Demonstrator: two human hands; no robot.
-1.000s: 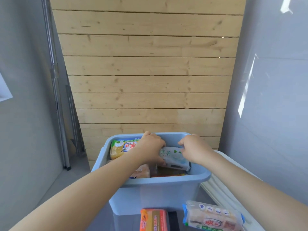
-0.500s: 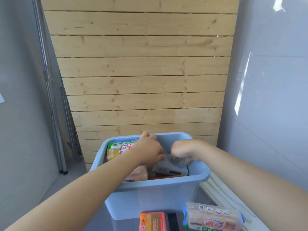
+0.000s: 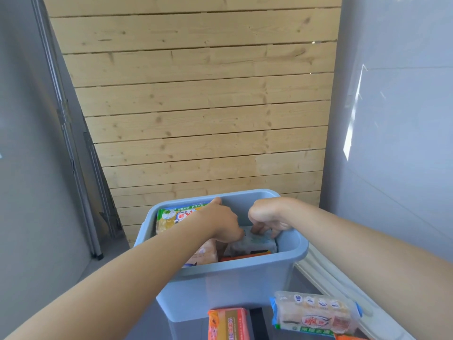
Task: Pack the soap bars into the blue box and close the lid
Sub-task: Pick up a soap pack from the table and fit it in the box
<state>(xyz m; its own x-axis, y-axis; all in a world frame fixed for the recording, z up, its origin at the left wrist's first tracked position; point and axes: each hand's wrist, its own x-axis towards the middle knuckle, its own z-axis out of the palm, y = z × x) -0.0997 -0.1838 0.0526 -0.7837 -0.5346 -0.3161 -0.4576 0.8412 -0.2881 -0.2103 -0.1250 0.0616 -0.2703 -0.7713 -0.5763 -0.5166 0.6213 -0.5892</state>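
Compared with a second ago, the pale green-and-white soap pack has gone from sitting up near the rim to being pushed down into the right side of the blue box, and the right hand has rolled over into a knuckles-up fist above it. Right now that hand's fingers are curled down and pinching the top edge of the pack, while the left hand is tucked in beside it with its fingers pressed down into the box; I honestly can't tell whether they're gripping anything or just shoving. These wrapped bars look like stiff, dense little bricks in slick plastic film, so I'd guess they're heavier than they look and slide easily. Best bet is grabbing across the short sides or the crimped end of the wrapper, not the flat glossy face. The box is already pretty full: a yellow-green pack at the back left, a pale pinkish pack in front, something orange underneath. Still on the worktop at the bottom of the frame are an orange pack and a multi-bar pack with blue ends. The white ribbed piece at lower right could be the lid, not sure.
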